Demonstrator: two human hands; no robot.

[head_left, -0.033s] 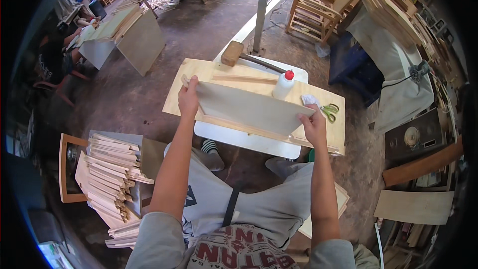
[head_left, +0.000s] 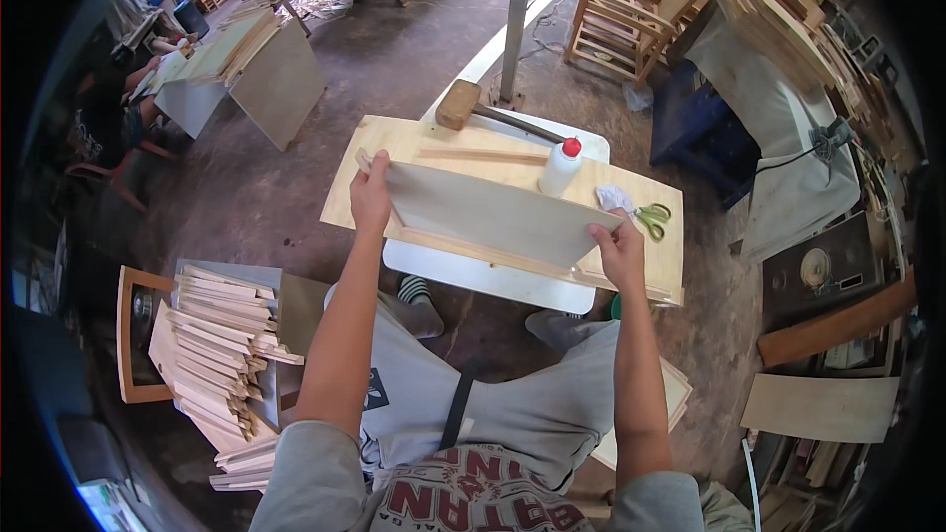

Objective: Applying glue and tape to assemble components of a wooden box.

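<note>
A thin, pale grey panel [head_left: 483, 212] stands tilted on edge above a plywood board [head_left: 343, 192], which lies on a white worktop [head_left: 473, 274] in front of the seated wearer. The left hand [head_left: 371, 195] grips its left end, where a wooden strip shows; the right hand [head_left: 621, 248] pinches its right end, thumb towards the wearer. A wooden rail [head_left: 463, 244] runs along the lower edge. The work looks partway through: panel and wood are brought together, but whether they are fastened cannot be told, and the panel is not yet released. Beyond it, a loose strip [head_left: 483, 155] lies unattached near a red-capped white bottle [head_left: 560, 174], a mallet [head_left: 458, 104] and green-handled scissors [head_left: 652, 223]. Many more strips [head_left: 222, 335] are piled at left, seemingly unused.
</note>
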